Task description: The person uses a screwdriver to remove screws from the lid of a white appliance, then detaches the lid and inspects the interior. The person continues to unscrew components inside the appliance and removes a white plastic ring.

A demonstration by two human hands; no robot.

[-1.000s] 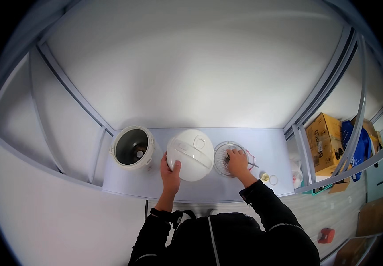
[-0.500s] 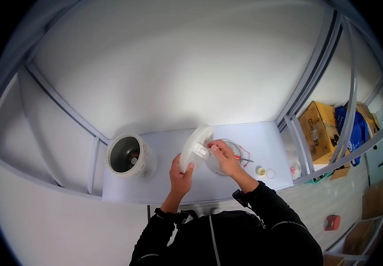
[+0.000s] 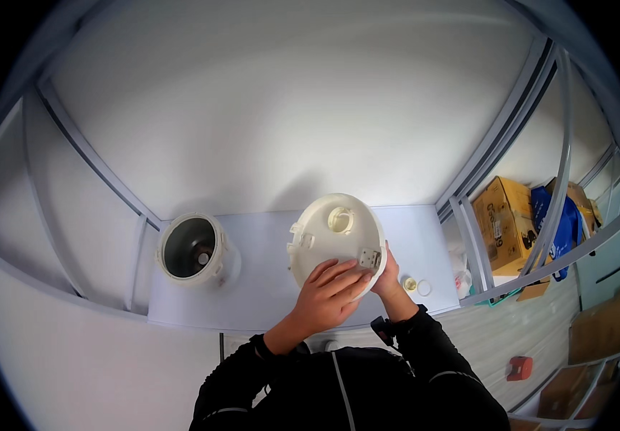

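Between my hands a round white rice cooker lid [image 3: 324, 251] is tipped up, its inner face turned toward me. A raised ring [image 3: 341, 220] stands near its far edge, and a small latch-like fitting [image 3: 369, 258] sits at the right rim. My left hand [image 3: 330, 291] lies across the lid's lower inner face with long fingers; its thumb is hidden. Around the right rim, my right hand [image 3: 389, 276] grips from outside, most of its fingers behind the lid. At the left stands the white rice cooker body [image 3: 232, 266], its dark round cavity facing up.
A small yellowish round part [image 3: 410, 284] and a thin pale ring [image 3: 425, 288] lie on the white table [image 3: 259, 302] at the right. Frame posts [image 3: 471, 244] rise beside the table. Cardboard boxes [image 3: 500, 226], a blue bag [image 3: 557, 223] and a red stool [image 3: 519, 368] are further right.
The lid has turned from edge-on to show its inside. My left hand has moved right across it, my right hand to its rim. The clear round piece behind is now hidden.
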